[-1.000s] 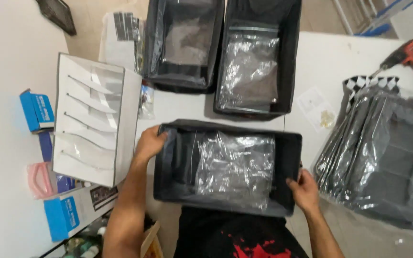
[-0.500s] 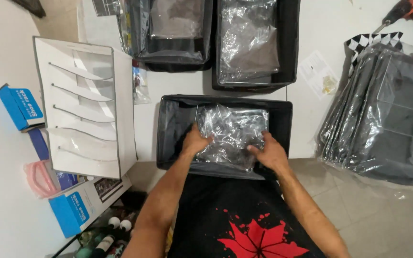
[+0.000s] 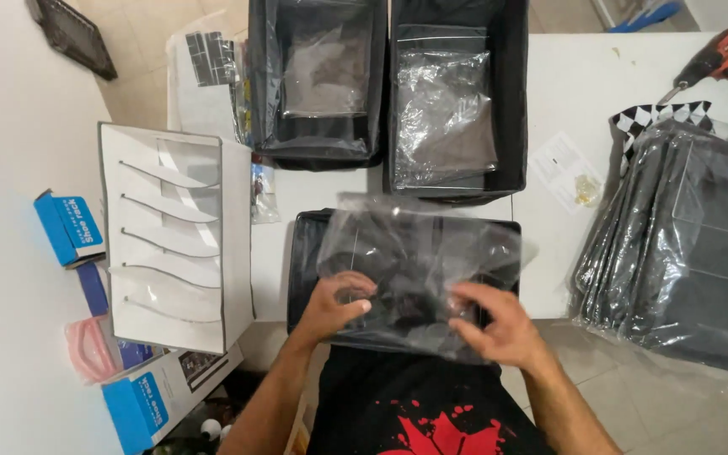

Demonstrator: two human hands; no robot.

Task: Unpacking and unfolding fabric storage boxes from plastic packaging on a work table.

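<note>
A dark fabric storage box (image 3: 301, 253) stands open at the table's near edge. Over it I hold a clear plastic bag (image 3: 419, 244) with a dark panel inside. My left hand (image 3: 334, 305) grips the bag's near left part, fingers curled on the plastic. My right hand (image 3: 495, 324) grips the near right part. The bag covers most of the box's opening.
Two more dark fabric boxes (image 3: 318, 147) (image 3: 511, 93) with plastic-wrapped panels stand behind. A white slotted rack (image 3: 174, 240) lies at left, blue cartons (image 3: 65, 227) beyond it. A stack of bagged folded boxes (image 3: 684, 253) lies at right, a red drill (image 3: 722, 59) at far right.
Both hands went from the box's sides into it, took hold of the plastic bag and lifted it up out of the box.
</note>
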